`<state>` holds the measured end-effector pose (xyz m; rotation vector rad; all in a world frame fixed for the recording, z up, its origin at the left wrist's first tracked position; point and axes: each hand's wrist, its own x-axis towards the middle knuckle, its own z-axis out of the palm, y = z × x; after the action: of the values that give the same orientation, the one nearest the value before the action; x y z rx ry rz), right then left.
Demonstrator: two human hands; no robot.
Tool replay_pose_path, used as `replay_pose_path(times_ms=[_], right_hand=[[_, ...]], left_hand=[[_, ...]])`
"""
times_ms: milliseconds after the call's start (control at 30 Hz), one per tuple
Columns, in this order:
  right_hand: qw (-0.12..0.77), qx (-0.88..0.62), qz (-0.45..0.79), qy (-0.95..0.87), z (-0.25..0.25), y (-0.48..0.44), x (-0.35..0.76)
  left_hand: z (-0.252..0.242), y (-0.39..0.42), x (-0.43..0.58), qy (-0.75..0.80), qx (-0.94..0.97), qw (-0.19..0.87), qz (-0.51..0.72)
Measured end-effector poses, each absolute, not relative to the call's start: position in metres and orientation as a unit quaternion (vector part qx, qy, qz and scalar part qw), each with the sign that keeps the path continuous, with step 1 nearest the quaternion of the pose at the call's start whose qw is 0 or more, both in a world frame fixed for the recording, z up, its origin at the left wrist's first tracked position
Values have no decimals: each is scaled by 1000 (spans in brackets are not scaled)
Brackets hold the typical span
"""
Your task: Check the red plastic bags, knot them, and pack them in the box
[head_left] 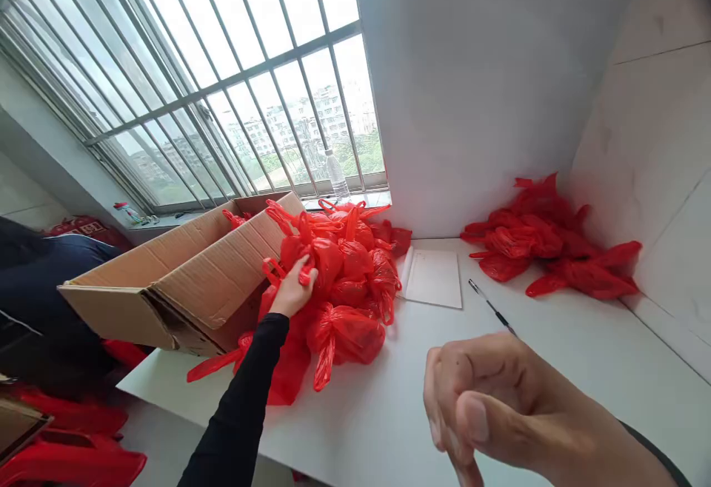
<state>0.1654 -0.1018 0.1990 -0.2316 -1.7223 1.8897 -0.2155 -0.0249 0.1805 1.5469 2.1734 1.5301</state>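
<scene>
My left hand (292,291), in a black sleeve, reaches into a heap of tied red plastic bags (344,280) spilling from a tipped cardboard box (183,280). Its fingers are closed round a handle of one red bag (311,261). My right hand (489,398) hovers close to the camera above the white table (555,354), fingers curled loosely inward, with nothing visible in them. A second, flatter pile of red bags (549,243) lies at the table's back right corner.
A white pad (433,277) and a pen (492,308) lie between the two piles. A clear bottle (336,175) stands on the sill of a barred window. More red bags (72,442) lie on the floor at left, beside a dark bundle (38,287).
</scene>
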Motion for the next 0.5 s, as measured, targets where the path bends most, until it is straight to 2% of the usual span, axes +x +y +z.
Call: replay_pose_path(times_ms=[100, 200, 367, 500], right_hand=[[247, -121, 688, -671, 194, -111, 165], [238, -166, 627, -723, 187, -116, 153], [288, -146, 436, -840, 143, -101, 91], [247, -185, 344, -887, 63, -85, 34]], left_hand=[[147, -38, -227, 747, 527, 60, 401], [140, -51, -229, 753, 550, 33, 359], [184, -80, -239, 753, 552, -85, 348], [232, -112, -280, 771, 463, -261, 350]])
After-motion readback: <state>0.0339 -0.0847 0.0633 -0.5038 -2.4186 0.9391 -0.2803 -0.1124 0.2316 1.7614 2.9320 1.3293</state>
